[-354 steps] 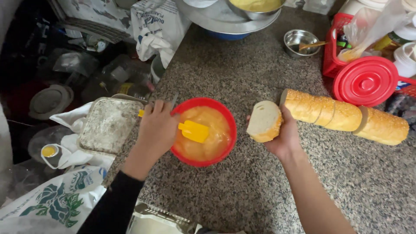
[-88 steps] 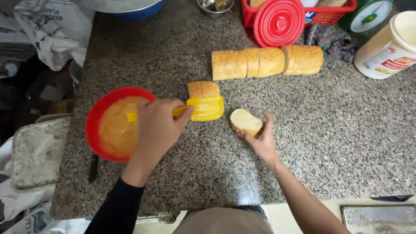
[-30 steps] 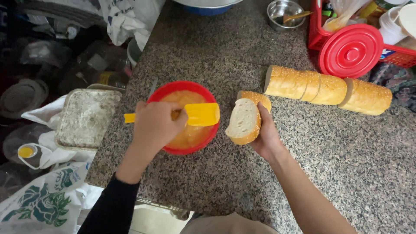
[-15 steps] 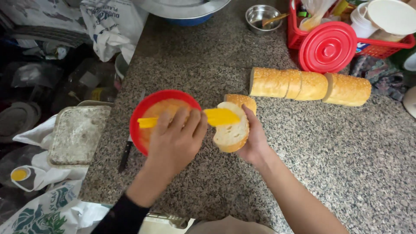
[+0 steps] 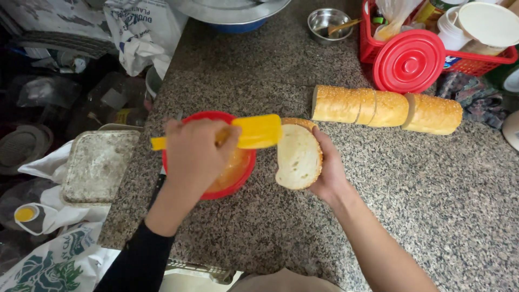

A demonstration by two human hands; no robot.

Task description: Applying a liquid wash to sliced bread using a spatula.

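My left hand (image 5: 197,154) grips a yellow spatula (image 5: 257,131) over a red bowl (image 5: 186,120) of orange sauce (image 5: 235,167). The spatula's flat blade reaches the top edge of a cut bread slice (image 5: 297,157). My right hand (image 5: 330,167) holds that slice upright from behind, white crumb facing left. A second slice (image 5: 299,122) lies just behind it. A sesame-crusted loaf (image 5: 386,109), cut into several pieces, lies on the granite counter (image 5: 405,184) to the upper right.
A red round lid (image 5: 409,61) leans on a red basket (image 5: 486,62) of containers at the back right. A small steel bowl (image 5: 327,22) and a large steel basin (image 5: 232,11) stand at the back. A square lidded container (image 5: 97,165) sits left of the counter, among bags.
Over the last second my left hand brought the spatula from the bowl to the slice. My right hand keeps the slice upright next to the bowl. The view shifted slightly.
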